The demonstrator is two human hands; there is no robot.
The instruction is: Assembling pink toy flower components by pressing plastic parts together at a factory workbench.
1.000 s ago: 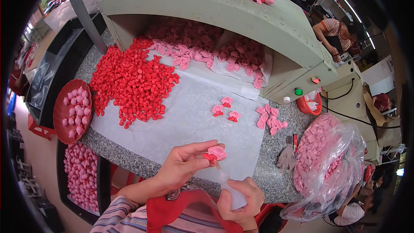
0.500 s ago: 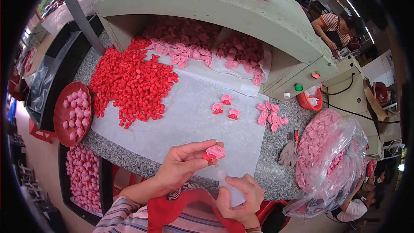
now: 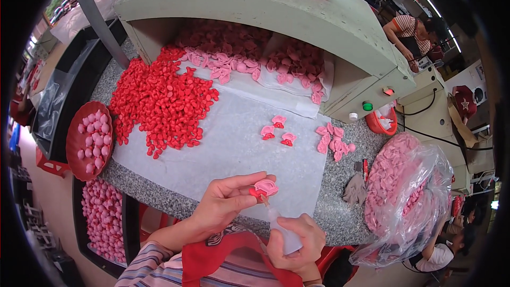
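Between the thumb and fingers of my left hand (image 3: 226,199) is a small pink and red plastic part (image 3: 265,187). My right hand (image 3: 302,239) is wrapped round a translucent white squeeze bottle (image 3: 287,234). Its thin nozzle points up and meets the red lower side of the part, or nearly so; I cannot tell whether they touch. Beyond my hands, three joined pink and red pieces (image 3: 268,132) lie on a white sheet (image 3: 223,149). A small group of plain pink pieces (image 3: 333,143) lies at the sheet's right edge.
A large heap of red pieces (image 3: 164,103) covers the sheet's far left. Behind stands a grey-green hood (image 3: 255,0) with pink pieces under it. A red dish (image 3: 74,149) is at left, a plastic bag of pink pieces (image 3: 396,191) at right. Another person (image 3: 411,37) sits far right.
Hardly anything differs. Both my hands stay in place with the part and the bottle. At the far right the other person has shifted slightly.
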